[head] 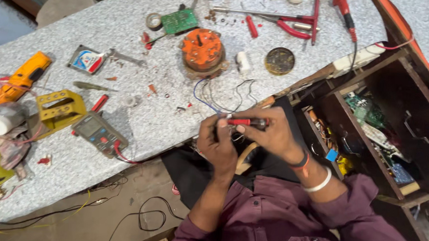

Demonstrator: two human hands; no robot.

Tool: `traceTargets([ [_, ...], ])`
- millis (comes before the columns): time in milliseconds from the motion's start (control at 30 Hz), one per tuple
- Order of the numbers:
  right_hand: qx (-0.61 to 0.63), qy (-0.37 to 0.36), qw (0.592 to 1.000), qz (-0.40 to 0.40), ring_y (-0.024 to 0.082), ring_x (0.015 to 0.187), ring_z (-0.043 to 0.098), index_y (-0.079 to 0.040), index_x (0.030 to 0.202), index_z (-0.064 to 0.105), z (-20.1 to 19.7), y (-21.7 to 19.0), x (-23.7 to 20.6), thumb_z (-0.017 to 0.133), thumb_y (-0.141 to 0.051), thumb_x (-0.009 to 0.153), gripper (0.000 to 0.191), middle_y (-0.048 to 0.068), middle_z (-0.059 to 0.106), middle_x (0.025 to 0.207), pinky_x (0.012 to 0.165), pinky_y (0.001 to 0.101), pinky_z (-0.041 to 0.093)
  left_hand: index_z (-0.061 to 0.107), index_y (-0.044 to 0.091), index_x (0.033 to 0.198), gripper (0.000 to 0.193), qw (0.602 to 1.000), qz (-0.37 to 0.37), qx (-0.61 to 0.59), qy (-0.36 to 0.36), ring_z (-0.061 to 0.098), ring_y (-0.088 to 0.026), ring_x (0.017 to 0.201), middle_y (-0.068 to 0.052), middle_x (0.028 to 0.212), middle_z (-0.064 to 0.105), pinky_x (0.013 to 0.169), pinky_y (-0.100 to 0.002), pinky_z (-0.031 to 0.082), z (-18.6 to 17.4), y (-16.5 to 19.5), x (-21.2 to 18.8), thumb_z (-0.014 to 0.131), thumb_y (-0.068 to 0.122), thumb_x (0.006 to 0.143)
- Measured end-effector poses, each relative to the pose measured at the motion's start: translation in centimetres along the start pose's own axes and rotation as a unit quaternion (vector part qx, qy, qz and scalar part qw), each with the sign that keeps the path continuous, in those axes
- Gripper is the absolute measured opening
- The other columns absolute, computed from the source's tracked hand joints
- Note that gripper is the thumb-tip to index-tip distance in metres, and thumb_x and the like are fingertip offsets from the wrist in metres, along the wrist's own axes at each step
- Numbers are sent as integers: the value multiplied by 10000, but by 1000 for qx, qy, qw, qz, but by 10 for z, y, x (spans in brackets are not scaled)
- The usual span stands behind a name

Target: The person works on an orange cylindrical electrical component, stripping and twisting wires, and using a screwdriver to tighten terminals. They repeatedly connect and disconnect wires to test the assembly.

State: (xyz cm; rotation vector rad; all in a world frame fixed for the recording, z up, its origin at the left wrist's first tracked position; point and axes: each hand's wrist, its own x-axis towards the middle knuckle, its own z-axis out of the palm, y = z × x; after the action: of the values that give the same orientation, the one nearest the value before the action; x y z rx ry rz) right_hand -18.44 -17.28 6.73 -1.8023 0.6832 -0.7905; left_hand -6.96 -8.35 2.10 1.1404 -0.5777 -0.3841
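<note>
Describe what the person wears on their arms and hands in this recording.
Both arms wear dark maroon sleeves pushed up the forearms. The right hand has a white bangle and a black-and-orange thread band at the wrist. The left hand is bare, with no rings or gloves visible.

Speckled matt stone-look worktop [175, 118], glossy orange plastic timer [202, 49], dark wooden shelves [339, 119].

Table [141, 126] grey-white speckled. Timer [202, 49] orange, wires [211, 98] blue, black, white. Probe [241, 121] in right hand [267, 133] red with dark tip. Multimeter [99, 133] grey, red and blue buttons. Bracket [60, 108] yellow. Board [179, 21] green. Pliers [290, 24] red-handled. Drill [18, 78] orange-yellow. Tin [279, 61] dark, rusty. Shirt [287, 222] maroon. Bangle [319, 183] white, thread [303, 163] red-black.
</note>
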Motion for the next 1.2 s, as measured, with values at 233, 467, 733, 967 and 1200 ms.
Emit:
traceTargets([
  [233,177,35,980,81,84,977,627,21,1252,689,-31,31,-14,685,-227,1004,351,68,720,1101,858,252,526,592,-7,1110,134,992,-46,-26,-119,554,-33,792,0,910,649,695,-203,457,58,-16,3,599,126,1092],
  [467,191,89,973,-92,100,1066,531,-66,1045,512,-40,29,-4,544,-216,1054,153,62,553,1204,978,284,447,651,-1,1150,142,985,-70,32,-157,495,-22,686,27,784,595,604,-191,388,57,-5,3,622,112,1069],
  [733,-91,27,993,-67,295,922,561,15,1154,557,-37,32,7,582,-8,838,317,166,540,1004,852,375,462,712,-10,1090,93,983,9,72,-170,638,-77,789,-35,899,679,719,-228,524,45,10,14,727,-8,998],
  [967,-120,-30,990,-67,343,1036,567,3,1278,569,-35,10,11,596,-30,905,376,181,560,1132,935,405,456,703,36,1188,199,968,92,140,-186,669,-107,713,-75,899,711,643,-223,527,32,24,20,755,12,997],
  [1200,-130,-71,988,-40,346,1093,548,3,1361,555,-29,-10,19,543,-35,850,513,194,549,1181,977,411,447,709,49,1195,201,968,81,137,-192,640,-87,601,-65,917,717,545,-233,495,25,33,23,744,31,998],
])
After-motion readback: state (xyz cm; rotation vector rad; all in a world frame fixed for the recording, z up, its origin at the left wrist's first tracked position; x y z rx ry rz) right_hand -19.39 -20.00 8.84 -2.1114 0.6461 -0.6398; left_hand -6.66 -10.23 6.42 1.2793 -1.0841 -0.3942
